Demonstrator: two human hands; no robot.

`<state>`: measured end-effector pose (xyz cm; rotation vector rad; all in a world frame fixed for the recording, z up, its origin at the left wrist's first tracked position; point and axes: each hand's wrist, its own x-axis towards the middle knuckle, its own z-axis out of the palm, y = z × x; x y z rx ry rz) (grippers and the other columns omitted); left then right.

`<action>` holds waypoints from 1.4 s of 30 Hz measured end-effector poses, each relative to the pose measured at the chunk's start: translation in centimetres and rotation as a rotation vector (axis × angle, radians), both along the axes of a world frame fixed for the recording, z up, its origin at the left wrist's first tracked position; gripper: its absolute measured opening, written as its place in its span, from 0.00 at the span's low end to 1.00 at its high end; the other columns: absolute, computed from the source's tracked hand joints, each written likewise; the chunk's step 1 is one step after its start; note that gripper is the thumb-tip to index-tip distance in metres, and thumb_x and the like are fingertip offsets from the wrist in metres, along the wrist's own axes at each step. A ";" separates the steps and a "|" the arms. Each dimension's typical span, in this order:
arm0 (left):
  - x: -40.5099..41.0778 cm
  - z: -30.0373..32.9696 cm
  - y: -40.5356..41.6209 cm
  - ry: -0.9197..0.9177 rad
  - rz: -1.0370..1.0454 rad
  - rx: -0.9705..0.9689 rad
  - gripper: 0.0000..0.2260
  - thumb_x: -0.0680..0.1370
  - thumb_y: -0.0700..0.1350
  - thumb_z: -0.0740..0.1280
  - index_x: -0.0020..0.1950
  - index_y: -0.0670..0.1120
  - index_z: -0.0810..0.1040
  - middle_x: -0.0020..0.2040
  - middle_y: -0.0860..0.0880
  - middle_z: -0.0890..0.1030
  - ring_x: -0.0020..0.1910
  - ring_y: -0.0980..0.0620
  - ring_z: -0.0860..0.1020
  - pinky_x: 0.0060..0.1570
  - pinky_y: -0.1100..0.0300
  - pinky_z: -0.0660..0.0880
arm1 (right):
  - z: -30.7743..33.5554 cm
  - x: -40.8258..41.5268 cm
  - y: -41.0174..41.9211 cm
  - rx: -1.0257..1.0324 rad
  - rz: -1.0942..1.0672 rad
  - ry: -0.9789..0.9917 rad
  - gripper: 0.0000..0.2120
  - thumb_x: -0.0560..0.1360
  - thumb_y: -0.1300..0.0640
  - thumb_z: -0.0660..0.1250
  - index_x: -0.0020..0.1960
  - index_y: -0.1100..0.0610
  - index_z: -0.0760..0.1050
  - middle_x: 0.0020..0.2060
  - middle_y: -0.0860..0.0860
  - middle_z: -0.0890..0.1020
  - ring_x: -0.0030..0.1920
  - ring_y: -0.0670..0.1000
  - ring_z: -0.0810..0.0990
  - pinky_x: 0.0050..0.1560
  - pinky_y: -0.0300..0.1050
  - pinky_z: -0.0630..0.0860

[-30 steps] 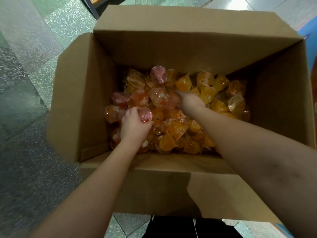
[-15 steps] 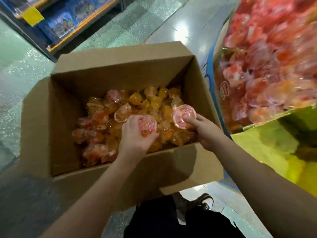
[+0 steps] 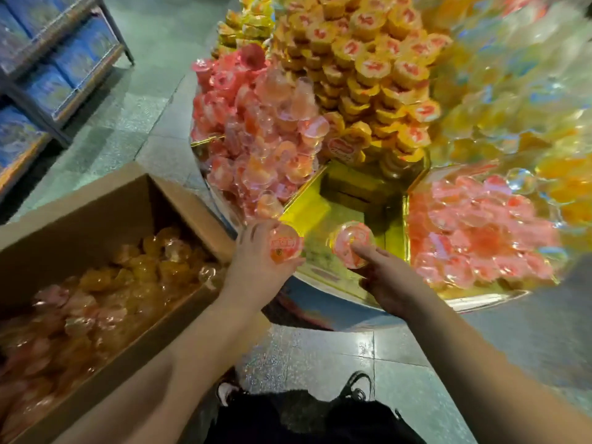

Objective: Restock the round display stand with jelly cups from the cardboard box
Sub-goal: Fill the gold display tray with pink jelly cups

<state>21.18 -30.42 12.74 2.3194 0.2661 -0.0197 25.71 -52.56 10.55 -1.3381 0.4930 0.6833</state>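
Head view: the round display stand point(image 3: 323, 277) is the landmark here. Both hands now reach over its near rim, above a bare gold compartment point(image 3: 307, 216); half a second ago they were still over the cardboard box point(image 3: 96, 200), and a second ago both were down among the cups inside it.

The left hand point(image 3: 259, 261) has its fingers curled round an orange jelly cup point(image 3: 286, 243), lid toward the camera, just at the stand's near edge. The right hand point(image 3: 387, 277) pinches a pink jelly cup point(image 3: 352, 243) by its rim between thumb and fingertips, holding it over the same gold compartment.

On the stand, to the left of that compartment, lies a heap of pink cups point(image 3: 259, 145); to the right of it, a second pink heap point(image 3: 474, 232); behind it, a stack of yellow cups with red marks on their lids point(image 3: 371, 68).

The cardboard box stands on the floor point(image 3: 320, 350) just left of the stand, open, with orange and pink cups point(image 3: 96, 302) in it. It has slid toward the frame's left since the earlier frame. Beyond it, away from the stand, a shelf of blue packs point(image 3: 54, 59) shows.
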 end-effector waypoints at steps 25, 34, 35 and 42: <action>11.5 -6.9 -35.3 0.076 -0.261 0.075 0.25 0.73 0.52 0.75 0.67 0.52 0.71 0.68 0.54 0.68 0.69 0.52 0.67 0.67 0.56 0.67 | -3.8 7.5 -28.5 0.028 -0.473 0.200 0.26 0.77 0.51 0.70 0.72 0.53 0.69 0.52 0.49 0.79 0.47 0.48 0.78 0.40 0.39 0.71; 12.4 -9.0 -36.5 0.065 -0.227 0.117 0.25 0.75 0.52 0.72 0.70 0.48 0.70 0.73 0.52 0.65 0.74 0.50 0.61 0.74 0.52 0.59 | -4.6 9.2 -28.3 -0.053 -0.471 0.215 0.28 0.77 0.52 0.70 0.75 0.47 0.67 0.48 0.50 0.78 0.43 0.48 0.77 0.20 0.35 0.67; 12.6 -9.1 -36.5 0.057 -0.223 0.127 0.24 0.76 0.52 0.72 0.69 0.48 0.71 0.72 0.52 0.66 0.74 0.50 0.61 0.73 0.53 0.58 | -4.7 9.4 -28.3 -0.058 -0.472 0.227 0.27 0.77 0.51 0.71 0.74 0.48 0.68 0.48 0.52 0.79 0.41 0.48 0.77 0.20 0.36 0.67; 13.0 -10.1 -36.5 0.075 -0.249 0.190 0.25 0.77 0.55 0.70 0.71 0.49 0.69 0.77 0.51 0.62 0.76 0.49 0.59 0.74 0.50 0.58 | -5.5 10.1 -28.2 -0.077 -0.477 0.254 0.23 0.75 0.51 0.73 0.67 0.48 0.72 0.48 0.52 0.81 0.42 0.49 0.79 0.22 0.37 0.70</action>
